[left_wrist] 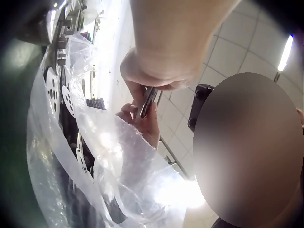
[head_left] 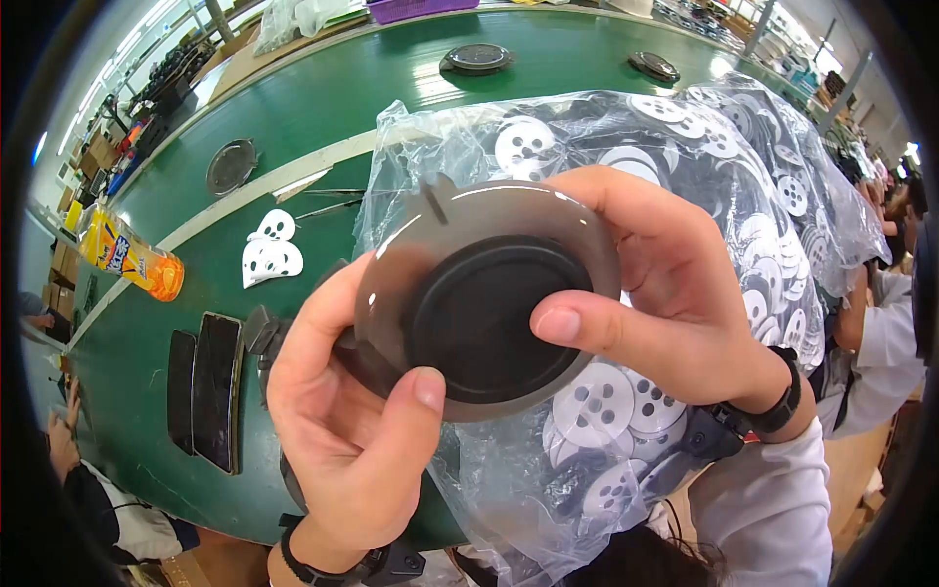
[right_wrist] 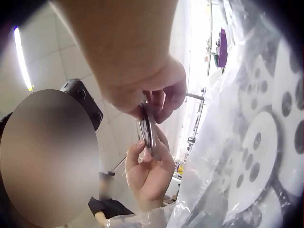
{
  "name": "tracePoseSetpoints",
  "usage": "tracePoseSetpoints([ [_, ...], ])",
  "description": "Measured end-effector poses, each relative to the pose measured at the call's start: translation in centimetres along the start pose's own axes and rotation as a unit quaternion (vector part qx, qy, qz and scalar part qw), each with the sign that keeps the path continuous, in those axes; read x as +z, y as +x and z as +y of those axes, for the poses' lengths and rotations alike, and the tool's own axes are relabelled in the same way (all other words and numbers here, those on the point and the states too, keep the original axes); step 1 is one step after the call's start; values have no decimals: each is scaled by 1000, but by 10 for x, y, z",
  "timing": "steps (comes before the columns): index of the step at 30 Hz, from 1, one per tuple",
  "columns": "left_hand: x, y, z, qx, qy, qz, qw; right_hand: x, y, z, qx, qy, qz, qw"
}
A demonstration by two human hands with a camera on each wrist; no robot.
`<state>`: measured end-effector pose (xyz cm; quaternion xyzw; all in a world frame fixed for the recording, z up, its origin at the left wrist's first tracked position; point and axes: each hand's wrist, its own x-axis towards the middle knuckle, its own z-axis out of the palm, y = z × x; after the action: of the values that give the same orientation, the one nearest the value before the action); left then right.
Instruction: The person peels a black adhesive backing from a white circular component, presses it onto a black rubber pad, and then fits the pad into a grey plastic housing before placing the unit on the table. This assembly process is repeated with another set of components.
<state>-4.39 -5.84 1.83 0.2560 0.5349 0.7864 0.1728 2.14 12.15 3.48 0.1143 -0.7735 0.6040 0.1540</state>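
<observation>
A round, dark smoky plastic cover (head_left: 494, 328) with a black recessed centre and a small tab on its rim is held up in front of me. My left hand (head_left: 357, 430) grips its lower left edge, the thumb lying on the near face. From the right, my right hand (head_left: 675, 293) pinches it, thumb on the black centre and fingers behind the rim. Both wrist views show the cover (right_wrist: 148, 130) nearly edge-on between the hands. Behind and below it spreads a clear plastic bag (head_left: 411, 147) full of white discs with holes (head_left: 594, 403).
On the green surface (head_left: 342, 98) lie dark round parts (head_left: 232, 166), white punched pieces (head_left: 272, 262), tweezers (head_left: 333, 207) and two black phone-like slabs (head_left: 217, 391). A yellow-orange bottle (head_left: 127, 256) stands at left, a purple basket (head_left: 421, 8) at the back. Other people sit at both sides.
</observation>
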Motion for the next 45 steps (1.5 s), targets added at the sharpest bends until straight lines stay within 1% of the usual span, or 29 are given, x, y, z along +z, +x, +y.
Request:
tracePoseSetpoints([
  [1,0,0,0,2,-47,6,999,2,0,1,14,54,13,998],
  [2,0,0,-1,2,-47,6,999,2,0,2,27,107,26,994],
  [3,0,1,-1,-7,-58,7,998,2,0,2,27,107,26,994],
  [6,-6,3,-2,-7,-65,-12,998,-2,-1,0,4,49,18,999],
  [8,-11,7,-3,5,-61,-33,998,-5,-1,-2,-43,-82,13,996],
  [9,-13,9,-4,48,-8,-60,997,-5,0,-3,-45,-82,12,996],
  [10,-14,10,-4,90,44,-87,991,-5,1,-3,-89,-121,14,988],
  [11,-13,10,-2,91,46,-86,991,-4,2,-3,-134,-159,16,978],
  [13,-9,11,6,38,50,-83,995,-4,2,-6,-125,-169,19,977],
  [15,-10,12,12,19,86,-101,991,-2,1,-9,-113,-181,23,977],
  [17,-13,14,13,1,119,-120,986,0,2,-12,-135,-187,-12,973],
  [19,-17,17,10,109,165,-131,971,3,4,-8,-158,-182,2,971],
  [20,-15,17,9,110,166,-132,971,4,5,-7,-180,-177,15,968],
  [22,-11,13,5,156,134,-90,975,7,4,-8,-189,-173,23,966],
  [24,-11,9,9,148,161,-88,972,6,3,-9,-197,-169,31,965],
  [26,-10,6,9,138,189,-85,969,3,0,-9,-137,-158,2,978],
  [28,-4,3,5,93,152,-33,983,1,-1,-2,-108,-135,-15,985],
  [29,-2,3,4,92,153,-33,983,1,-1,0,-80,-112,-33,990],
  [30,1,3,4,41,97,-27,994,3,-2,1,-80,-111,-33,990],
  [31,2,4,4,-9,41,-22,999,5,-3,1,-7,-29,-30,999],
  [32,2,6,4,-9,42,-21,999,6,-3,1,65,52,-26,996],
  [34,1,9,3,-81,22,-10,996,8,-2,-3,89,66,-40,993],
  [36,1,9,1,-91,-3,-3,996,10,1,-9,169,275,-9,946],
  [37,1,10,-3,-89,-34,8,995,12,-1,-6,124,255,-13,959],
  [38,0,11,-5,-87,-65,18,994,12,0,-5,120,256,-16,959],
  [39,-2,11,-5,-129,-95,23,987,12,0,-3,128,253,4,959],
  [40,-3,12,-4,-125,-94,25,987,12,0,-2,135,249,24,959],
  [42,-2,16,-3,-158,-110,14,981,7,2,2,139,227,26,964],
  [45,-7,19,-3,-132,-90,3,987,6,10,3,125,181,31,975],
])
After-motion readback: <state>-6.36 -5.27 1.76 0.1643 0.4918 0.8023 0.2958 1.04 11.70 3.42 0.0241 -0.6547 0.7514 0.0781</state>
